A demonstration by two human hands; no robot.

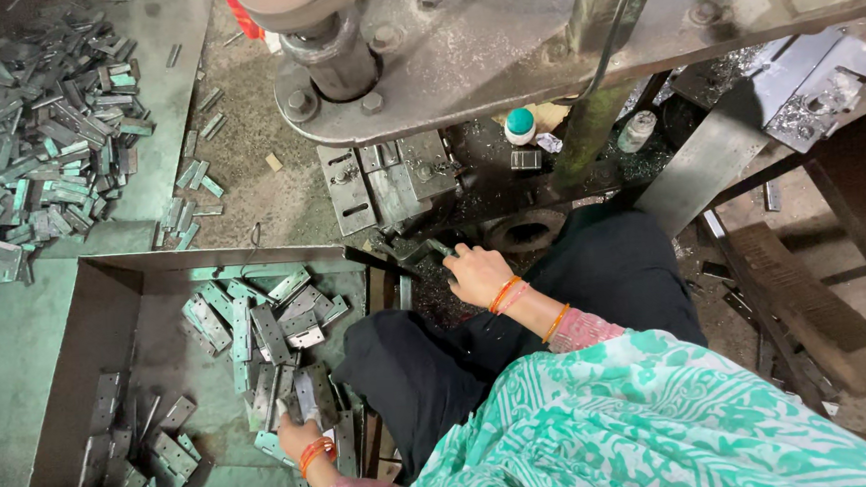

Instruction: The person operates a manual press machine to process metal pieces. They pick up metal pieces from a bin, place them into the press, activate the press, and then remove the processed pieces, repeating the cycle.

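Hinge plates [258, 329] lie heaped in the open metal tray [105, 294] at left. Left hand [299, 432] is down in the tray, fingers closed on one plate [307, 397] at the pile's near edge. Right hand [477, 273] is at the press die [389, 181], fingers curled on a small dark piece [440, 247], probably another plate; view too dim to confirm. More plates are piled on the floor [26, 138] far left.

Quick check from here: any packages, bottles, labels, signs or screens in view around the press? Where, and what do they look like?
No signs, screens or readable labels.
Small white bottle with teal cap: on the press bed, upright, beside the grey metal die block.
Small clear grey-capped bottle: further right, tilted, behind the green post.
Grey sheet-metal tray: lower left, holding flat metal hinge plates.
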